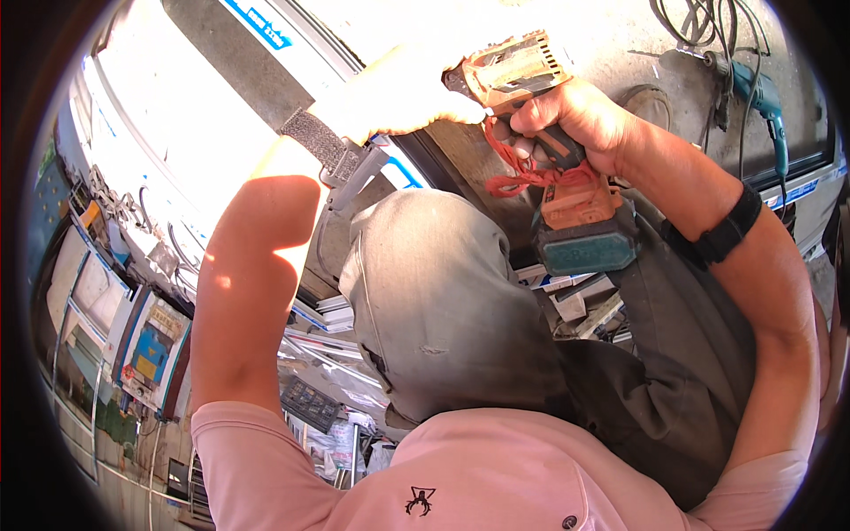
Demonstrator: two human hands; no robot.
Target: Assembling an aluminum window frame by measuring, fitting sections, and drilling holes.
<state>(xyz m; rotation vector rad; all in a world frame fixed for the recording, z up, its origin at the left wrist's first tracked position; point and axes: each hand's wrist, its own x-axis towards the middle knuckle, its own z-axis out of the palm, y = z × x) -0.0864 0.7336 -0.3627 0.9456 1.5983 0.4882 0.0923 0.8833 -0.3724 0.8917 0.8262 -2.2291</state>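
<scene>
My right hand point(575, 124) is wrapped round the grip of an orange and black cordless drill point(522, 71), which is held sideways with its nose to the left. Red cord point(513, 173) hangs in loops about the handle. Below the grip sits the block-shaped battery point(589, 243), dark with a teal face. My left hand point(425, 93) is closed at the drill's nose, its thumb stretched along the underside. Glare washes that hand out, so what lies between its fingers cannot be made out.
A teal corded power drill point(761, 97) lies at the upper right beside coiled black cable point(699, 22). Framed profiles point(319, 35) with blue labels run past my left arm. Metal scraps and strips point(593, 310) lie below the drill. A machine with a blue panel point(155, 350) stands far left.
</scene>
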